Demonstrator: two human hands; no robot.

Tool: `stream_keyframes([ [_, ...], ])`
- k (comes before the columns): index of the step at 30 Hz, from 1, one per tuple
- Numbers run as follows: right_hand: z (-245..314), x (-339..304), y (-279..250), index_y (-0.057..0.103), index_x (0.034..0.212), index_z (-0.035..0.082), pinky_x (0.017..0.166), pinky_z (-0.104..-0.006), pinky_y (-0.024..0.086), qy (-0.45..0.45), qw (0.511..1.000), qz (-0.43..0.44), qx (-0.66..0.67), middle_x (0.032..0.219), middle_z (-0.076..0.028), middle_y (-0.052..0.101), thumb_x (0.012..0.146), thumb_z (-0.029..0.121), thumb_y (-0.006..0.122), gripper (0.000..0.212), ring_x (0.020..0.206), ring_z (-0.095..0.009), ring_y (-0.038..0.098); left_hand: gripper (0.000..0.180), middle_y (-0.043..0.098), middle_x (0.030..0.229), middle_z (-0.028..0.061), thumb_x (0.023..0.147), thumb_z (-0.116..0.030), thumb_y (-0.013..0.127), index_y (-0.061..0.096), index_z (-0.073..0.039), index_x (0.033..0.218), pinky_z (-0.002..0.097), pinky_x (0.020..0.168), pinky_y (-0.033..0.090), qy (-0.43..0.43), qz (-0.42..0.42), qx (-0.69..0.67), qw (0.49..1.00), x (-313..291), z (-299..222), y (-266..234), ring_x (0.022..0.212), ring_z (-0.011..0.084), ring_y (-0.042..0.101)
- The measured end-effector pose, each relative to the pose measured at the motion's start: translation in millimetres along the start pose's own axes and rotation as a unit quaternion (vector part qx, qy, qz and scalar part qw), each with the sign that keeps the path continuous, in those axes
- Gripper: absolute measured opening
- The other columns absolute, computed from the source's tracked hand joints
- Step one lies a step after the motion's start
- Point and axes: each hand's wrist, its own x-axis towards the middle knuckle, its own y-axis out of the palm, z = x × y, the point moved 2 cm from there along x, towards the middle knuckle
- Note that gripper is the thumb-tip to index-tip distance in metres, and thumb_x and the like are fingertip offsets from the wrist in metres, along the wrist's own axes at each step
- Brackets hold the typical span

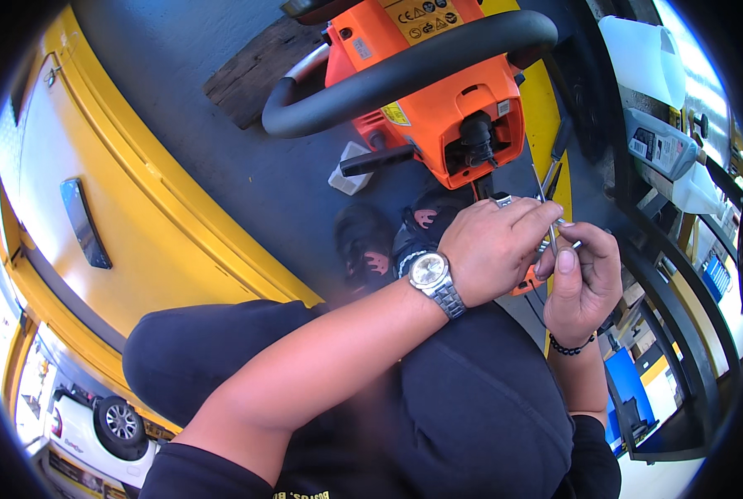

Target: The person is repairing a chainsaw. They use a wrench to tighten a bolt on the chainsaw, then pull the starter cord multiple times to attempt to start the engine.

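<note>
Looking down past a seated person's dark-clothed lap, two bare hands meet just right of centre over a slim metal piece (553, 236). The left hand (488, 254), with a silver wristwatch (430, 271) at its wrist, reaches across from the lower left, thumb and fingers closed on the piece from its left side. The right hand (586, 283), wearing a black bead bracelet (572, 346), pinches it from the right between thumb and curled fingers. The metal lies between the two sets of fingertips, touching both hands and partly hidden by them, so its full shape cannot be told. Just beyond the left hand is a large orange power tool (463, 112) with a black wraparound handle (421, 71), its open end facing the person. To the far left, well apart from the hands, a smartphone (86, 223) lies on a yellow bench (151, 258). A dark wooden block (263, 71) sits on the floor behind the machine, and a grey plastic bottle (661, 143) lies on the right
</note>
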Motion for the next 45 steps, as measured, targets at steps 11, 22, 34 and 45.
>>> stream_keyframes([
  [11, -17.2, -1.8, -17.5, 0.057, 0.117, -0.006, 0.064, -0.023, 0.051, 0.015, 0.999, 0.004, -0.028, 0.081, -0.008, 0.067, 0.104, 0.006, 0.052, 0.019, 0.069, -0.009, 0.064, 0.044, 0.074, 0.094, 0.0085, 0.08, -0.007, 0.078, 0.068, -0.006, 0.123, 0.036, 0.06, 0.053, 0.012, -0.033, 0.11, 0.993, -6.8, 5.4, 3.9, 0.072, 0.0248, 0.071],
  [22, -24.6, -10.9, -13.6, 0.056, 0.119, -0.006, 0.066, -0.0241, 0.051, 0.041, 0.999, -0.015, 0.011, 0.083, -0.008, 0.066, 0.105, 0.008, 0.052, 0.019, 0.072, -0.01, 0.064, 0.042, 0.074, 0.094, 0.0083, 0.082, -0.007, 0.077, 0.068, -0.005, 0.123, 0.0359, 0.06, 0.054, 0.03, -0.009, 0.105, 0.994, -7.4, 11.2, 9.3, 0.07, 0.0253, 0.07],
  [34, -23.3, 3.5, 5.3, 0.052, 0.096, 0.001, 0.067, -0.0301, 0.054, 0.093, 0.974, -0.064, 0.197, 0.09, -0.012, 0.066, 0.107, 0.011, 0.058, 0.016, 0.075, -0.017, 0.064, 0.039, 0.074, 0.09, 0.0091, 0.089, -0.008, 0.074, 0.068, -0.007, 0.127, 0.0378, 0.065, 0.058, -0.036, -0.042, 0.054, 0.997, 3.0, 13.9, 9.6, 0.074, 0.0282, 0.073],
  [45, -32.7, 5.0, -5.7, 0.066, 0.106, 0.001, 0.08, -0.03, 0.052, 0.163, 0.929, 0.006, 0.331, 0.094, -0.008, 0.066, 0.095, 0.018, 0.078, 0.023, 0.085, -0.015, 0.064, 0.03, 0.072, 0.085, 0.0086, 0.09, -0.009, 0.073, 0.07, -0.009, 0.119, 0.0391, 0.063, 0.057, -0.046, -0.004, 0.071, 0.996, 7.5, 20.8, 10.8, 0.073, 0.0288, 0.072],
])
